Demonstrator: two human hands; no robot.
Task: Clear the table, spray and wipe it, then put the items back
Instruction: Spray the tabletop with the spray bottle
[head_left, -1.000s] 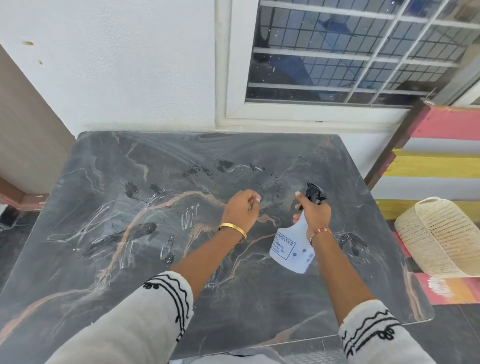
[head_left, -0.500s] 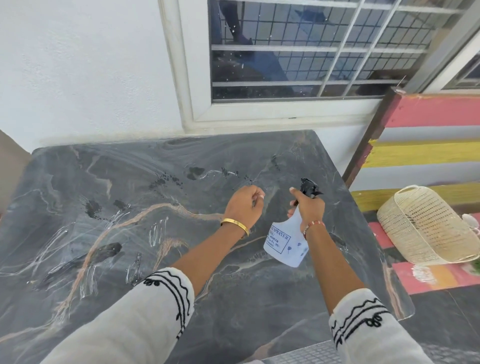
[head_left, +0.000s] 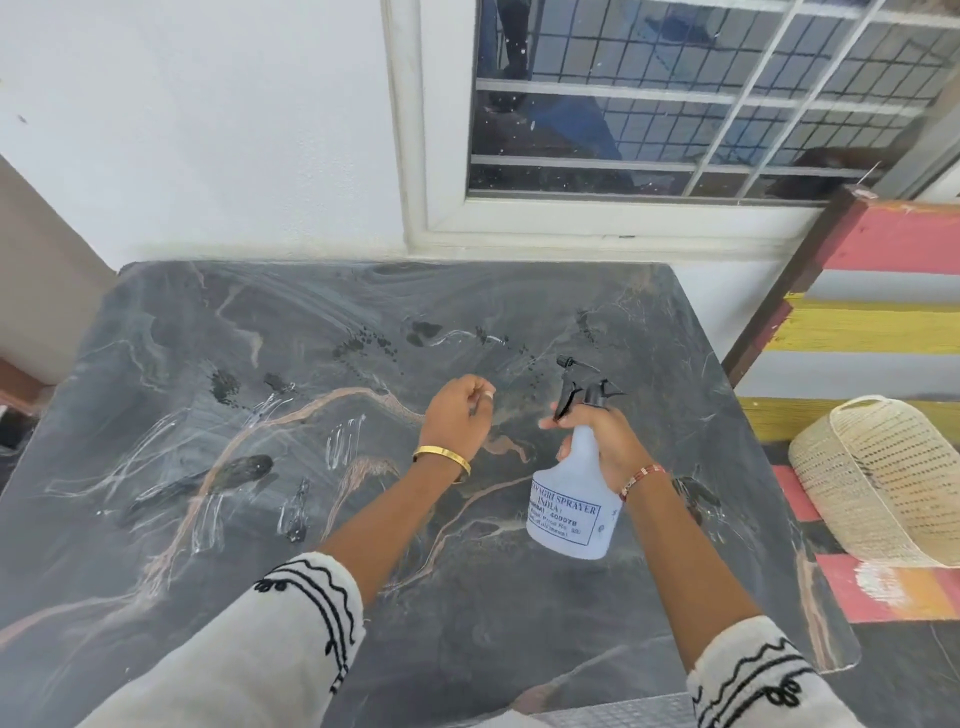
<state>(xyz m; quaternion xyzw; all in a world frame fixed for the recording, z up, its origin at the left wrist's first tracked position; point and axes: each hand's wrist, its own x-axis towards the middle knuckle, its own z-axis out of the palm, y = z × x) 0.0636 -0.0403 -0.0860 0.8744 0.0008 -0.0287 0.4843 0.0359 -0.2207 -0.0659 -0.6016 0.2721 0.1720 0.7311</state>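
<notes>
The right hand (head_left: 602, 441) grips the neck of the spray bottle (head_left: 574, 506), held above the right half of the desk (head_left: 467, 597). The left hand (head_left: 457, 415) hangs curled, empty as far as shows; its fingertips are hidden. The desk's near edge is cut off by sleeves; a basket (head_left: 878, 478) lies beyond its right edge.

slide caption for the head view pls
Right hand holds a spray bottle above the marble table; left hand curled.
</notes>
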